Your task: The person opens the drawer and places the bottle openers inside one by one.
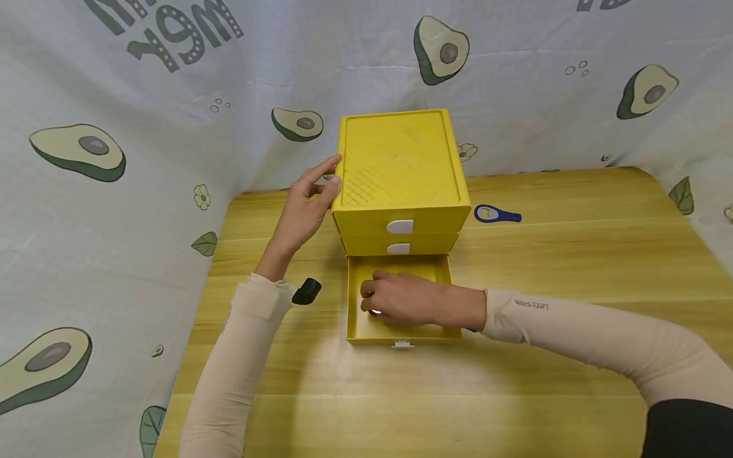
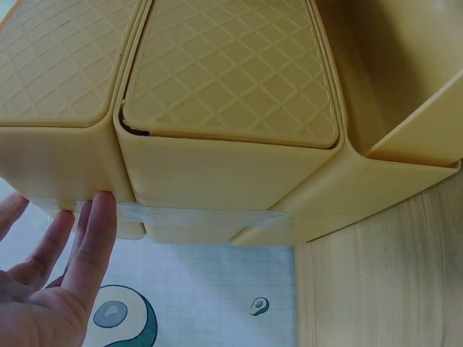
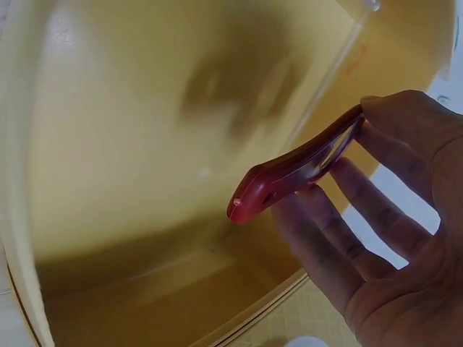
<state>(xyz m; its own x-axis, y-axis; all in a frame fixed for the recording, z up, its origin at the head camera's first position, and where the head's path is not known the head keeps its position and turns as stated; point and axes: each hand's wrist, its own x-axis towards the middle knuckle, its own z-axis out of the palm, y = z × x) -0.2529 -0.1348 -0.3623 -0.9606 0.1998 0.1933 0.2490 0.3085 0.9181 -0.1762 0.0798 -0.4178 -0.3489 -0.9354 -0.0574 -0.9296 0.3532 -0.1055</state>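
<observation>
A yellow three-drawer cabinet (image 1: 401, 165) stands on the table, its bottom drawer (image 1: 452, 270) pulled out. My left hand (image 1: 303, 207) rests its fingertips against the cabinet's left side near the top, fingers extended. Over the open drawer, my right hand (image 1: 403, 298) pinches a small red handled thing (image 3: 296, 170) between thumb and fingers. This red piece has a thick rounded end and a shiny face, seen edge-on in the right wrist view; in the head view the hand mostly hides it. Its exact kind I cannot tell.
To the cabinet's right lies a small blue paddle-shaped thing (image 1: 497, 214) with a pale oval face. White drawer pulls (image 1: 399, 226) stick out at the front. Behind the wooden table (image 1: 550, 267) hangs a white cloth (image 1: 366, 57) printed with avocados.
</observation>
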